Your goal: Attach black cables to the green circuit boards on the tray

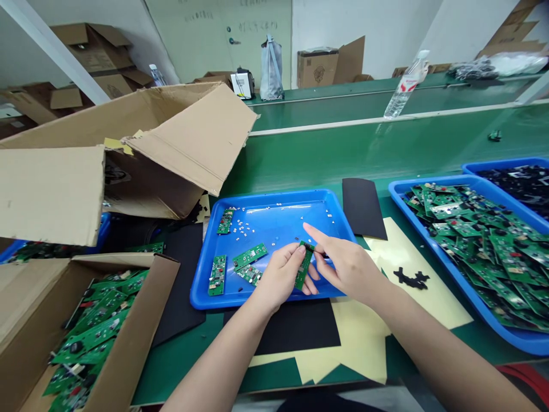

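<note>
The bare left hand (pixel 281 274), in the centre of the frame, is partly closed, its thumb and fingers gripping a narrow green circuit board (pixel 304 267) over the near right part of a shallow blue plastic tray (pixel 291 214). Just right of it, the bare right hand (pixel 349 264) is half curled: the index finger points out toward the upper left, while the thumb and other fingers come together at the board's upper end around something small and dark (pixel 321 253) (too small to make out). Four more green boards lie in the tray's left half, with tiny pale pieces (pixel 242 229) scattered mostly near its upper left. Right of the hands, small black strips (pixel 412 278) sit heaped on yellowish paper (pixel 441 297), and a larger blue tray (pixel 517 346) piled with green boards fills the right edge.
</note>
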A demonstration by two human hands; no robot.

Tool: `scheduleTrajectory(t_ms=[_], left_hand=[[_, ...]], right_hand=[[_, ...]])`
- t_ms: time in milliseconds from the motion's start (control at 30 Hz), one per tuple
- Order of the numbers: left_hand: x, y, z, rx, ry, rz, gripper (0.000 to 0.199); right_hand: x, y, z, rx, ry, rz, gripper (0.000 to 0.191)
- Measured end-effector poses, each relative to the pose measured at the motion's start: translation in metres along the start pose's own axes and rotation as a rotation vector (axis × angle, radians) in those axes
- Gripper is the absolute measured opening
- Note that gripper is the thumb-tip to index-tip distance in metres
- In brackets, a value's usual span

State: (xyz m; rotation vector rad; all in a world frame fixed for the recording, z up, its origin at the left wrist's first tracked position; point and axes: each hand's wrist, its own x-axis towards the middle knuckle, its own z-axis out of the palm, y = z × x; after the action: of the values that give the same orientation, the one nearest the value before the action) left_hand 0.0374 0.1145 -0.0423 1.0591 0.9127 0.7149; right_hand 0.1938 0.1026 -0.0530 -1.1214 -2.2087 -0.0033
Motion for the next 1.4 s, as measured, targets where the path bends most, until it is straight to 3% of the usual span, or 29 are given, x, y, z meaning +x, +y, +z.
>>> scheduleTrajectory(t_ms=[200,400,733,867,967,1067,1267,1400], left_hand=[[0.001,-0.003,0.002,0.02,0.063,0.042,0.033],[0.0,-0.001,0.001,0.068,0.063,0.059,0.034],[-0.005,0.01,-0.006,0.199,-0.069,0.094,0.038],[-0.006,0.01,-0.009,0.226,-0.082,0.098,0.035],[-0.009,0.01,-0.009,0.317,-0.096,0.09,0.035],[-0.011,0.011,-0.008,0.354,-0.12,0.087,0.034],[-0.011,0.014,-0.009,0.336,-0.072,0.15,0.034],[-0.012,0.016,-0.008,0.396,-0.04,0.194,0.036]], right_hand=[[0.001,0.002,-0.001,0.006,0.052,0.036,0.048],[0.003,0.005,-0.005,-0.008,0.097,0.022,0.031],[0.006,0.006,-0.006,-0.015,0.242,-0.094,0.024],[0.006,0.004,-0.005,0.013,0.257,-0.056,0.025],[0.005,0.004,-0.006,0.054,0.256,0.031,0.022],[0.005,0.007,-0.008,0.137,0.239,0.077,0.032],[0.003,0.005,-0.006,0.277,0.073,0.147,0.025],[0.004,-0.001,-0.007,0.452,0.067,0.248,0.024]])
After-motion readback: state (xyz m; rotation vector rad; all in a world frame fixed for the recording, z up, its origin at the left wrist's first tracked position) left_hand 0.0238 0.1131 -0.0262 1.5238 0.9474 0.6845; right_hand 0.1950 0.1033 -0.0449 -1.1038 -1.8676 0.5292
